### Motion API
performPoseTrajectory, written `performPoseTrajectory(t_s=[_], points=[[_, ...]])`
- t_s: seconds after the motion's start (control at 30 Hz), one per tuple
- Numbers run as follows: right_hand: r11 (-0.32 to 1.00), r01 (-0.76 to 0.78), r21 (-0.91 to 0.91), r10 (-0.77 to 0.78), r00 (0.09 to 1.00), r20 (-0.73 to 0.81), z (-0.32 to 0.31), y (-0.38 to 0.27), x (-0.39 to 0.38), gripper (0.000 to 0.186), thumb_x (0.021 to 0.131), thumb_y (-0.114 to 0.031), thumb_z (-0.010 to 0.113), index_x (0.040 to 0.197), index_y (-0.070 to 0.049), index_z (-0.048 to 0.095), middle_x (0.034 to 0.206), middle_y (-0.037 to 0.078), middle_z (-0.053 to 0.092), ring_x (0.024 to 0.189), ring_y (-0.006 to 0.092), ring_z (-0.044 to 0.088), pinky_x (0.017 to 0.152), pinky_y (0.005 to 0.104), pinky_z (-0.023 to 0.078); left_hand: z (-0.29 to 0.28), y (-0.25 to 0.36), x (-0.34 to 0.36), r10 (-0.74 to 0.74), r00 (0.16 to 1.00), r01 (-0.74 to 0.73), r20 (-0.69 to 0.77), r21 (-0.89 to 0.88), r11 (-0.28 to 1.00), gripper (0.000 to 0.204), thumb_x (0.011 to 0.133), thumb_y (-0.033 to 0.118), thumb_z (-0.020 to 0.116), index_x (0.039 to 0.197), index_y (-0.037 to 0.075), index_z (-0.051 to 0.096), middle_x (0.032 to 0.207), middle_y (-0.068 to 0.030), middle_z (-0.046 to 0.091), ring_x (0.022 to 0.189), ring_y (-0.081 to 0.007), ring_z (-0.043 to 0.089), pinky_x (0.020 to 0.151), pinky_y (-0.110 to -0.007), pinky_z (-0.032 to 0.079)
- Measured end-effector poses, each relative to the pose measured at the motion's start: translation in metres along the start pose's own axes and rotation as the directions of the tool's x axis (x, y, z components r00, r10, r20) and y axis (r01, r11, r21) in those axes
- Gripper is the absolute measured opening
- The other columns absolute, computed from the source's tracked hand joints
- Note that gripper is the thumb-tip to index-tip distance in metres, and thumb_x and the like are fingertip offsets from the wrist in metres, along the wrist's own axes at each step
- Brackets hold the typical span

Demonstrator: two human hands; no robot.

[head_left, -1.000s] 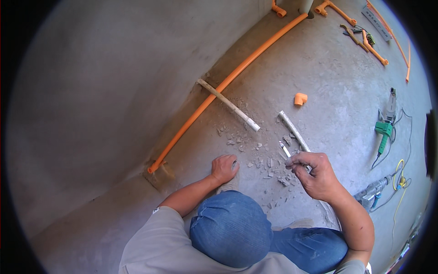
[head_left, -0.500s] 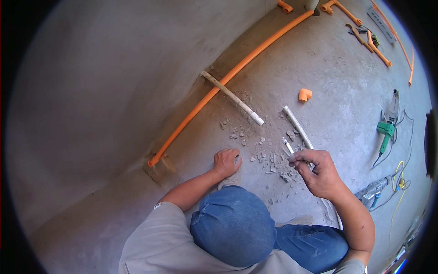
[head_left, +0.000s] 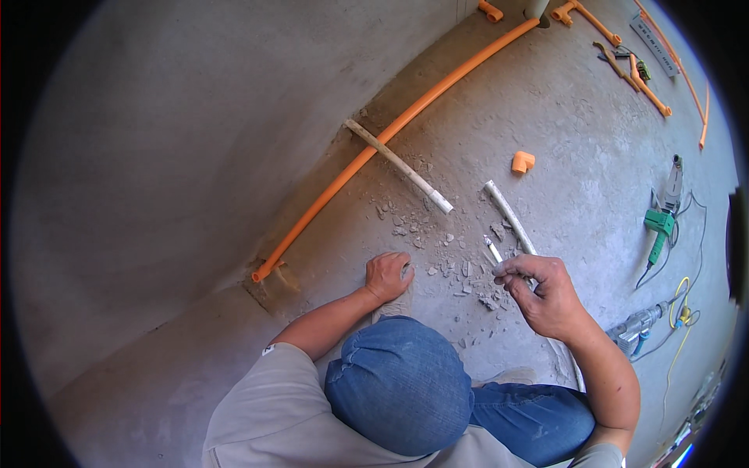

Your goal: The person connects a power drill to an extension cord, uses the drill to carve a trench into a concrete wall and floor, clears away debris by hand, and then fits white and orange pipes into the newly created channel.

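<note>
My right hand (head_left: 540, 292) pinches a cigarette (head_left: 493, 251) between thumb and fingers, its pale tip pointing up and away from me. Just beyond that hand a white pipe (head_left: 509, 214) lies on the floor, partly hidden by it. My left hand (head_left: 387, 274) is curled into a loose fist above my shoe (head_left: 394, 309), beyond my bent knee (head_left: 399, 386) in blue jeans. Nothing shows inside its fingers. Broken rubble (head_left: 445, 269) is scattered between the hands. Farther off, another white pipe (head_left: 409, 173) crosses a long orange pipe (head_left: 335, 187) by the wall.
An orange elbow fitting (head_left: 523, 162) sits beyond the right hand. To the right lie a green-handled power tool (head_left: 662, 222), a corded drill (head_left: 640, 326) and a yellow cable (head_left: 680, 359). Orange pipe pieces (head_left: 647, 87) and pliers (head_left: 616, 66) lie far right. A concrete wall (head_left: 195, 132) rises at left.
</note>
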State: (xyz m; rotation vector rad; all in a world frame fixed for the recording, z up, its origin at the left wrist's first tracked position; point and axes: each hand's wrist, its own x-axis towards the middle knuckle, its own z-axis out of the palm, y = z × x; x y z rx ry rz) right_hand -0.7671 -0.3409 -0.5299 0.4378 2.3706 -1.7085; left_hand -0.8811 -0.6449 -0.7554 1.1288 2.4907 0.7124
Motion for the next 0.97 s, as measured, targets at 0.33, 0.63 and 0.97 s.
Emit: performPoseTrajectory(t_s=[0.33,0.63,0.97], points=[[1.000,0.000,0.012,0.001,1.000,-0.006,-0.001,0.000,0.000,0.013,0.088,0.003,0.062,0.098,0.001,0.070,0.089,0.017,0.073,0.084,0.0299,0.073,0.079,0.0367,0.056,0.000,0.000,0.001,0.010,1.000,-0.010,0.001,0.006,1.000,0.016,0.080,0.020,0.072,0.082,0.009,0.061,0.078,-0.0119,0.064,0.076,-0.0339,0.065,0.066,-0.045,0.051],[1.000,-0.020,0.021,0.020,1.000,-0.011,-0.005,-0.002,-0.002,0.014,0.089,0.003,0.063,0.100,0.001,0.071,0.089,0.017,0.073,0.084,0.0294,0.073,0.078,0.0367,0.056,0.002,0.004,0.003,0.003,1.000,-0.003,0.002,-0.003,1.000,0.017,0.081,0.022,0.072,0.081,0.009,0.061,0.077,-0.0123,0.064,0.077,-0.0346,0.065,0.066,-0.047,0.051],[0.970,-0.125,0.210,0.111,0.991,0.081,-0.010,-0.009,-0.003,0.018,0.094,-0.005,0.064,0.110,-0.001,0.071,0.096,0.013,0.076,0.088,0.0261,0.073,0.083,0.0337,0.056,0.004,0.000,-0.001,-0.003,1.000,0.003,-0.006,0.013,1.000,0.018,0.080,0.022,0.072,0.084,0.010,0.060,0.079,-0.0113,0.065,0.080,-0.0341,0.066,0.068,-0.048,0.052]])
